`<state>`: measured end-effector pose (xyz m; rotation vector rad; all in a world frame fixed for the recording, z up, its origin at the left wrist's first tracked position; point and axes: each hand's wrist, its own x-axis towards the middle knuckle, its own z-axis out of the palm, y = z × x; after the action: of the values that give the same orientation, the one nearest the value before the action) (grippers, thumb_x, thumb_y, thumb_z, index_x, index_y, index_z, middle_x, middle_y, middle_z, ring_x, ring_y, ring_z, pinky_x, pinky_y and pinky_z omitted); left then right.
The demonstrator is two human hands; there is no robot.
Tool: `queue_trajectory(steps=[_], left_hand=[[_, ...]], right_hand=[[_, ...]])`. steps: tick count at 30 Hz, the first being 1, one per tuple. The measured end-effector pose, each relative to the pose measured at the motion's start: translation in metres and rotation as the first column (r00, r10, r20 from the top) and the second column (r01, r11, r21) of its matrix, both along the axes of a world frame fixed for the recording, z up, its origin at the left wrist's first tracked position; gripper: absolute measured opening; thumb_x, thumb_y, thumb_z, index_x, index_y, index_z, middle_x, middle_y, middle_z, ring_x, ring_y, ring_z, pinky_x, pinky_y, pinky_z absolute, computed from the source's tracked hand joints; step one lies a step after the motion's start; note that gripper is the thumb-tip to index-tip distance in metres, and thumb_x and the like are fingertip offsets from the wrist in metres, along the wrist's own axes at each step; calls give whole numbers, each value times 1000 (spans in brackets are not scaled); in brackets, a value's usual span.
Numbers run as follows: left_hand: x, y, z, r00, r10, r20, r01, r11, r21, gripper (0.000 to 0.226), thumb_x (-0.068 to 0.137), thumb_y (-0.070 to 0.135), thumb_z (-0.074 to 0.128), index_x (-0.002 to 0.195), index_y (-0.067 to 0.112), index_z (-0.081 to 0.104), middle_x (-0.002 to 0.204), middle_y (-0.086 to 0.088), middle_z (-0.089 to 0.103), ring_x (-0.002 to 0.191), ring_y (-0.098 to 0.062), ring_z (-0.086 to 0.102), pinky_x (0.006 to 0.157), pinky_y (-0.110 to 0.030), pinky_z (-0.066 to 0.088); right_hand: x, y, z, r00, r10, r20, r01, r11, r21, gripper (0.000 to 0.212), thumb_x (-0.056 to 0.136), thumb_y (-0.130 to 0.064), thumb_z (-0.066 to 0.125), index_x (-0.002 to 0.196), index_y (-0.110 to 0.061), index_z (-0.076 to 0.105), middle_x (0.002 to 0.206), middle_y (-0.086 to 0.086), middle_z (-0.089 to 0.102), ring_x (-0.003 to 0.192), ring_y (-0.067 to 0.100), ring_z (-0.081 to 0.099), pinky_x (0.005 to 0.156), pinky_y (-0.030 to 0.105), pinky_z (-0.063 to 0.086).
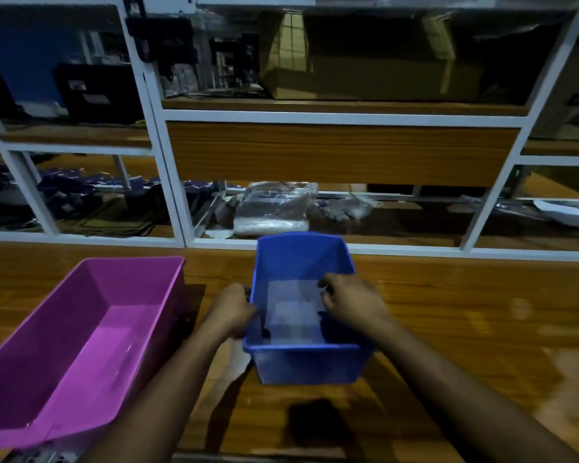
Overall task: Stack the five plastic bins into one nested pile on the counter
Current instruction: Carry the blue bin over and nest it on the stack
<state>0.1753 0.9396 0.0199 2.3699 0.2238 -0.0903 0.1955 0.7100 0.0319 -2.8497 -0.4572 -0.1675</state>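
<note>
A blue plastic bin point(303, 259) is in the middle of the wooden counter point(465, 312), its near end lifted a little off the surface. My left hand point(230, 310) grips its left rim. My right hand point(351, 300) curls over the right rim, fingers inside the bin. A pale, translucent patch lies in the bin's bottom; what it is cannot be told. A larger pink bin point(81, 342) stands empty on the counter to the left, running from the near left corner toward the back.
Behind the counter is a white-framed glass cabinet point(173, 182) with wooden shelves. A clear plastic bag point(274, 208), dark folded goods and a cardboard box point(365, 61) sit inside it. Some blurred clutter shows under the pink bin's near corner.
</note>
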Motion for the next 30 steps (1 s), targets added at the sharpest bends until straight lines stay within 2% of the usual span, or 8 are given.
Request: queue_trajectory(steps=[4,7,11,13,15,21,28,30], left_hand=[[4,-5,14,979,-200,-31,203,966,162,36,81,1,56,111,15,71,109,-2,73,92,-13,64,77,-31,53],[8,-15,19,961,-273,-47,275,926,258,42,84,2,54,116,23,70,112,-2,72,101,-16,63,81,-29,49],[13,-35,18,946,-323,-25,314,895,317,46,85,2,53,117,31,68,116,6,70,102,-12,62,85,-26,47],[14,-45,19,934,-356,-11,339,879,336,37,88,5,53,103,35,68,106,6,68,93,-10,59,79,-26,46],[15,-53,19,930,-368,23,339,877,341,34,87,6,57,93,38,66,100,9,66,90,-8,59,77,-25,46],[18,-60,18,922,-317,220,249,924,289,32,86,2,61,106,25,71,103,8,70,97,-8,63,89,-28,52],[17,-52,18,890,-306,337,201,928,313,33,81,7,68,110,22,72,111,5,72,105,-10,64,87,-13,39],[17,-48,14,887,-273,371,154,935,318,29,78,15,70,105,24,74,108,6,73,108,-14,61,90,-17,41]], right_hand=[[15,-20,7,997,71,-26,-72,996,-56,34,93,-26,51,126,-28,60,126,2,66,110,24,62,87,40,53],[14,-14,6,982,191,6,-190,979,-81,41,93,-27,54,134,-25,56,136,3,58,124,25,52,94,39,48],[15,2,0,936,350,43,-336,922,-195,45,90,-27,59,135,-21,55,131,6,59,121,30,48,92,44,47],[15,6,0,931,364,20,-346,899,-267,41,92,-30,57,132,-23,55,126,6,62,115,30,51,89,42,45],[13,3,1,944,330,-9,-317,898,-305,32,96,-32,51,126,-23,56,116,9,66,104,30,59,83,41,47],[17,-16,6,982,159,-104,-183,942,-281,19,100,-31,47,104,-24,64,99,5,69,78,22,58,65,34,44],[22,-38,-1,995,-93,-37,81,968,-237,18,99,-28,46,103,-19,61,99,8,68,79,22,59,69,37,53],[26,-45,-4,980,-188,-71,173,970,-173,19,98,-29,45,103,-19,61,97,7,67,84,23,63,74,39,56]])
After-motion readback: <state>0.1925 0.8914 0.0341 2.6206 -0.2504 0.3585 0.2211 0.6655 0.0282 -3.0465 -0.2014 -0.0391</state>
